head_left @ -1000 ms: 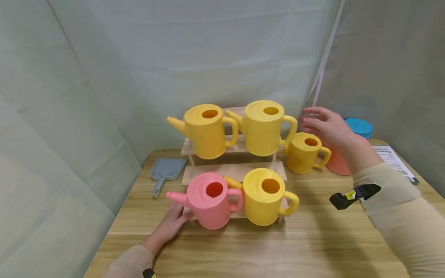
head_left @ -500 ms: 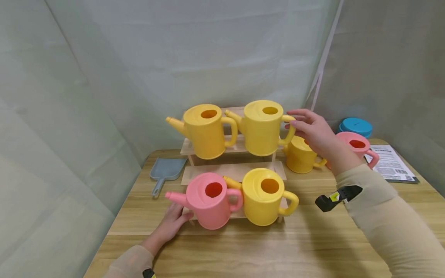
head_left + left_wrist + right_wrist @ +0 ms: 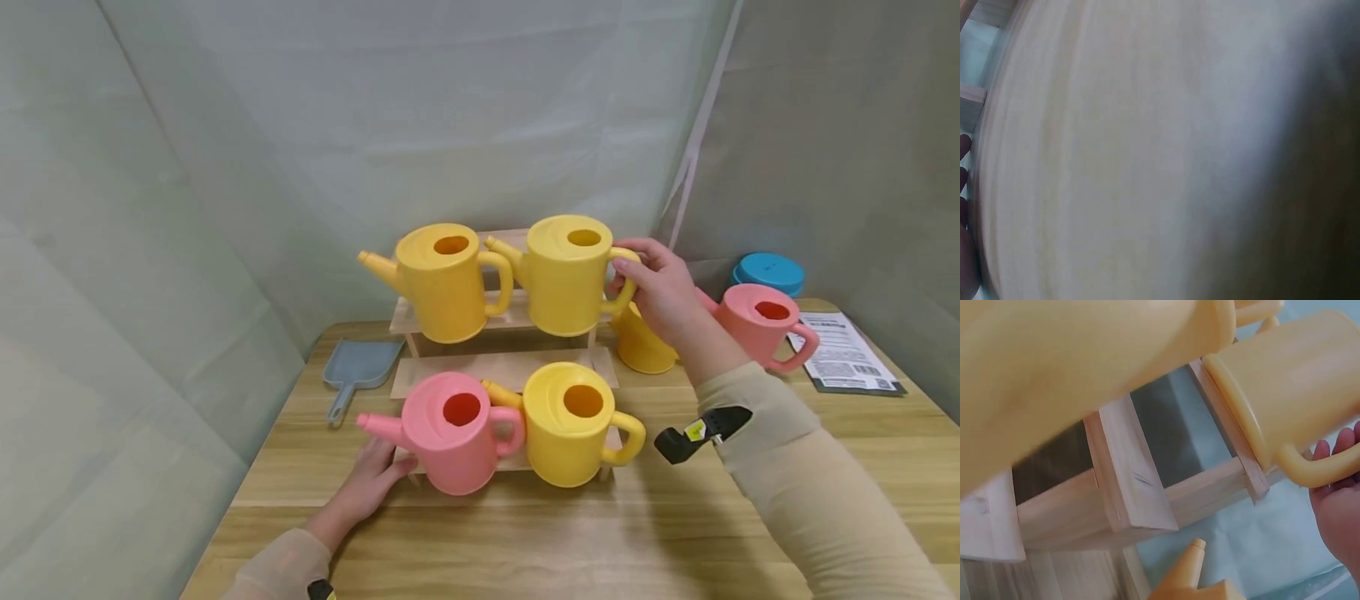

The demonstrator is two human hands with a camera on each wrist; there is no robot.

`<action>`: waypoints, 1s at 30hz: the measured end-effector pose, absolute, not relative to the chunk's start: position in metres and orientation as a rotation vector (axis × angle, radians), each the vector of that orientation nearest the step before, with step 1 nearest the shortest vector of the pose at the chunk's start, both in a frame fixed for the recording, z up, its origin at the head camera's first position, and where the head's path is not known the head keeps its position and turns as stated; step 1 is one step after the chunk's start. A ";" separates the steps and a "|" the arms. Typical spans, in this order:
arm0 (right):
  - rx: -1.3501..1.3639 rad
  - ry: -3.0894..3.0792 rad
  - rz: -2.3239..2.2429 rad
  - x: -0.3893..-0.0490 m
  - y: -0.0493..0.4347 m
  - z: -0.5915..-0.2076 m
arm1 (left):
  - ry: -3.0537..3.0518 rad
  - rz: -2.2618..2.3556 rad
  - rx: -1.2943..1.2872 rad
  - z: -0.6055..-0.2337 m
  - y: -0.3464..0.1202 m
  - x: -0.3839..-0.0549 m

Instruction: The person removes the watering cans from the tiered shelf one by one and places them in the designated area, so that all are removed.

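A stepped wooden stand (image 3: 504, 372) bears two yellow watering cans on top and a pink and a yellow one on its lowest step. My right hand (image 3: 660, 287) grips the handle of the upper right yellow watering can (image 3: 567, 279); the right wrist view shows the fingers (image 3: 1342, 442) behind that handle. This can still rests on the top step. My left hand (image 3: 369, 479) holds the stand's lower left end, thumb at the front, beside the pink watering can (image 3: 453, 442); its other fingers are partly hidden. The upper left yellow can (image 3: 444, 287) and lower yellow can (image 3: 567, 433) stand untouched.
Right of the stand, another yellow watering can (image 3: 642, 346) is partly behind my right hand. A pink watering can (image 3: 753, 321), a blue lid (image 3: 768, 272) and a printed sheet (image 3: 847, 358) lie beyond. A grey dustpan (image 3: 362, 367) is at left.
My right hand has moved left from above the table's yellow can onto the upper right can's handle and closed round it. The left hand and the cans stay in place.
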State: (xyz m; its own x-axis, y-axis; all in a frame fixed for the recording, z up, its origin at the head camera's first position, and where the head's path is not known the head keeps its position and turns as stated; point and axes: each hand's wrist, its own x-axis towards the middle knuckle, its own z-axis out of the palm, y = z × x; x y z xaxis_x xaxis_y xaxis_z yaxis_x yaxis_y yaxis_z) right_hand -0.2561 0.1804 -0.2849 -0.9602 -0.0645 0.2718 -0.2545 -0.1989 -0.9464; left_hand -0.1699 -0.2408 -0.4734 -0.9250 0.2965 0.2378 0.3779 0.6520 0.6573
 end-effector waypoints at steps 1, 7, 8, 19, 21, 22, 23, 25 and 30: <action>0.378 -1.886 2.325 -0.256 0.180 -0.285 | -2.756 -1.135 -0.563 -0.474 -0.241 -0.170; 0.343 -1.724 2.447 -0.254 0.174 -0.286 | -2.740 -1.132 -0.588 -0.474 -0.241 -0.171; 0.335 -1.707 2.452 -0.254 0.173 -0.286 | -2.738 -1.132 -0.591 -0.474 -0.241 -0.171; 0.353 -1.569 2.419 -0.250 0.187 -0.287 | -2.723 -1.144 -0.604 -0.475 -0.240 -0.171; 0.368 -1.559 2.408 -0.249 0.192 -0.288 | -2.720 -1.144 -0.608 -0.475 -0.240 -0.171; 0.376 -1.544 2.416 -0.248 0.194 -0.288 | -2.714 -1.137 -0.615 -0.475 -0.240 -0.171; 0.372 -1.544 2.417 -0.248 0.197 -0.288 | -2.709 -1.136 -0.619 -0.475 -0.240 -0.171; 0.354 -1.559 2.415 -0.247 0.201 -0.288 | -2.700 -1.131 -0.622 -0.476 -0.241 -0.172; 0.276 -1.591 2.396 -0.244 0.213 -0.288 | -2.690 -1.134 -0.631 -0.477 -0.242 -0.174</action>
State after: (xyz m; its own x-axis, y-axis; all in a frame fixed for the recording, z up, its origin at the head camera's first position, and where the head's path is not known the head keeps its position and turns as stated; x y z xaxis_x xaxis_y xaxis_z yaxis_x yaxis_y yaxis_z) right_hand -0.2443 0.2132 -0.2876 -0.9502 0.1037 0.2939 -0.3111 -0.3715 -0.8748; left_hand -0.1736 -0.2416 -0.4769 -0.8993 0.3198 0.2983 0.4368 0.6245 0.6475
